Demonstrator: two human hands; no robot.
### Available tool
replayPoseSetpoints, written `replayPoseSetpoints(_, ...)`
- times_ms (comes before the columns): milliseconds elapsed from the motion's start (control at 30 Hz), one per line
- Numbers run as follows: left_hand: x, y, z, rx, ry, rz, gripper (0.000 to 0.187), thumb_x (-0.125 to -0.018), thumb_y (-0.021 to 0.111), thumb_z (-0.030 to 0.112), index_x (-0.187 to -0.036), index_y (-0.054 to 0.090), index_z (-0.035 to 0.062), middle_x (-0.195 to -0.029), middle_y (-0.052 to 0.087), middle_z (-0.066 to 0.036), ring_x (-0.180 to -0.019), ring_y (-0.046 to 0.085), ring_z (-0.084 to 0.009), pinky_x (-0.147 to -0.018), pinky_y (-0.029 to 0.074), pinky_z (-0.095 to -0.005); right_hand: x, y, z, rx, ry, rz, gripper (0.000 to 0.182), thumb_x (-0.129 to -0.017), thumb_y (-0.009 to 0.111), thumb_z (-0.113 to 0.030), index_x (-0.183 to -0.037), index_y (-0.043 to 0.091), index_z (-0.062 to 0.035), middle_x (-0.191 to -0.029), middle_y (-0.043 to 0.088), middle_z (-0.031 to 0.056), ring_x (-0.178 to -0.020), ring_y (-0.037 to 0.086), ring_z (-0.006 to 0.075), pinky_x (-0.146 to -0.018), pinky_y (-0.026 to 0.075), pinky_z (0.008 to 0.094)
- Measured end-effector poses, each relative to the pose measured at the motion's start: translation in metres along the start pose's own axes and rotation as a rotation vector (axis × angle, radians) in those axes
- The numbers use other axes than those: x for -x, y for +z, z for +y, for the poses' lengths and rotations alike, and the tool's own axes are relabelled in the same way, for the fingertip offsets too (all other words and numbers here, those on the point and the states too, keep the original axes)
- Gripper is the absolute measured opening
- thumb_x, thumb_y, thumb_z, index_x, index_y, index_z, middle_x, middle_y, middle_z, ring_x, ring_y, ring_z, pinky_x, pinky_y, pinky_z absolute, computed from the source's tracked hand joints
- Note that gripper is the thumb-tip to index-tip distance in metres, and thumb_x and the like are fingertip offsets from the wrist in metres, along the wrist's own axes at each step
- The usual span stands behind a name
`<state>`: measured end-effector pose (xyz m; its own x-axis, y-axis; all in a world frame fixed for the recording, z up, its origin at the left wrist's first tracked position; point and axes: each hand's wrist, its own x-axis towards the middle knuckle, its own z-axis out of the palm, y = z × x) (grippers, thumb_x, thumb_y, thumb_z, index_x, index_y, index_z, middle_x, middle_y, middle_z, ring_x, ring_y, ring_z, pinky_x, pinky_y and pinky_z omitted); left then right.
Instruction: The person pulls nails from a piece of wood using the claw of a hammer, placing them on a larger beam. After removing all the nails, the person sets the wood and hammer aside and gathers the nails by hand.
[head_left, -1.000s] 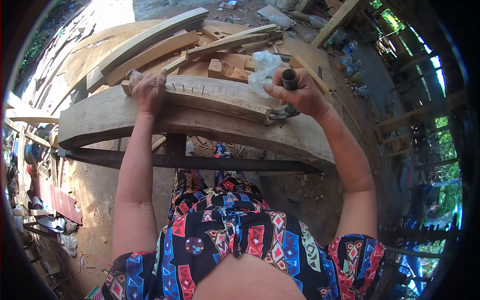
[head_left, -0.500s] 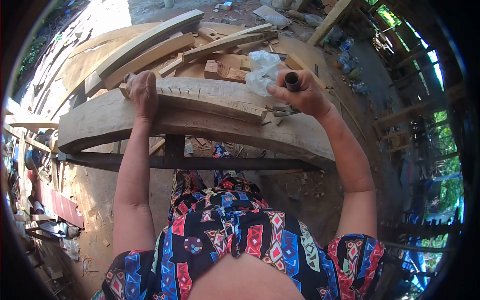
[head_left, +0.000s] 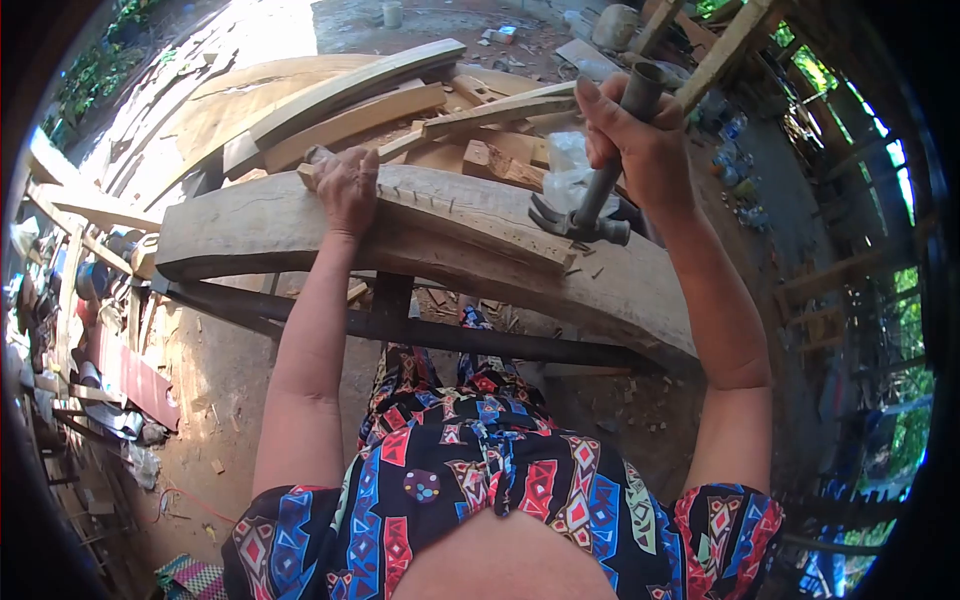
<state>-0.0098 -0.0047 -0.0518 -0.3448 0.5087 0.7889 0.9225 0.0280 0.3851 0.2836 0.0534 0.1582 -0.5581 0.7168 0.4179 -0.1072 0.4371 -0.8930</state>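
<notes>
My right hand (head_left: 645, 145) is closed around the tubular metal handle of a claw hammer (head_left: 602, 192). The hammer's head hangs low, just above the right part of a thick curved timber (head_left: 620, 270). My left hand (head_left: 345, 190) is wrapped over the left end of a wooden strip (head_left: 480, 228) lying along this timber. A row of nails (head_left: 420, 198) stands up from the strip, and several loose nails lie by its right end. Behind the hammer sits a crumpled clear plastic bag (head_left: 568, 160), partly hidden by my right hand.
A dark metal stand (head_left: 480, 340) carries the timber. Beyond it, cut beams (head_left: 360, 120) and a notched wood block (head_left: 500, 165) lie on a broad board. Wood scraps cover the floor, bottles (head_left: 735, 130) lie at right, and a slanted post (head_left: 720, 60) stands at the back right.
My right hand has risen and turned the hammer, so its head now shows below the fist, apart from the plastic bag. My left hand stays on the strip; the whole view has shifted.
</notes>
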Motion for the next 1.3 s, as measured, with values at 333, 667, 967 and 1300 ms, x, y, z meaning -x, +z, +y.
replayPoseSetpoints(333, -0.002, -0.009, 0.012, 0.044, -0.053, -0.036, 0.026, -0.081, 0.057, 0.036, -0.074, 0.064, 0.0126, -0.062, 0.056, -0.008, -0.073, 0.054, -0.0255, -0.088, 0.033, -0.0388, -0.051, 0.082, 0.030, 0.032, 0.115, -0.122, 0.025, -0.088, 0.063, -0.019, -0.068, 0.055, -0.0065, -0.051, 0.047, -0.0024, -0.039, 0.043, 0.0050, -0.037, 0.035, 0.0224)
replayPoseSetpoints(667, -0.004, -0.011, 0.019, 0.148, 0.014, -0.032, 0.028, -0.084, 0.054, 0.028, -0.063, 0.060, 0.0101, -0.068, 0.061, -0.008, -0.072, 0.053, -0.0266, -0.085, 0.038, -0.0392, -0.074, 0.098, 0.040, 0.090, 0.165, -0.100, 0.029, -0.082, 0.067, -0.025, -0.063, 0.058, -0.0048, -0.049, 0.047, -0.0008, -0.040, 0.045, 0.0084, -0.036, 0.037, 0.0266)
replayPoseSetpoints(967, 0.014, -0.013, 0.019, 0.034, 0.101, -0.291, 0.035, -0.092, 0.042, 0.031, -0.075, 0.061, 0.0065, -0.071, 0.059, -0.007, -0.073, 0.051, -0.0249, -0.077, 0.036, -0.0346, -0.029, 0.080, 0.030, -0.094, 0.002, 0.082, 0.021, -0.074, 0.069, -0.017, -0.064, 0.059, -0.0008, -0.059, 0.059, 0.0094, -0.060, 0.056, 0.0141, -0.060, 0.043, 0.0330)
replayPoseSetpoints(1300, 0.004, -0.011, 0.005, -0.221, 0.059, -0.598, 0.043, -0.091, 0.031, 0.029, -0.100, 0.065, 0.0032, -0.085, 0.064, -0.010, -0.086, 0.053, -0.0290, -0.087, 0.036, -0.0374, -0.033, 0.080, 0.060, 0.039, -0.098, 0.240, 0.026, -0.073, 0.071, -0.024, -0.071, 0.062, -0.0004, -0.055, 0.055, 0.0128, -0.059, 0.059, 0.0244, -0.062, 0.045, 0.0355)
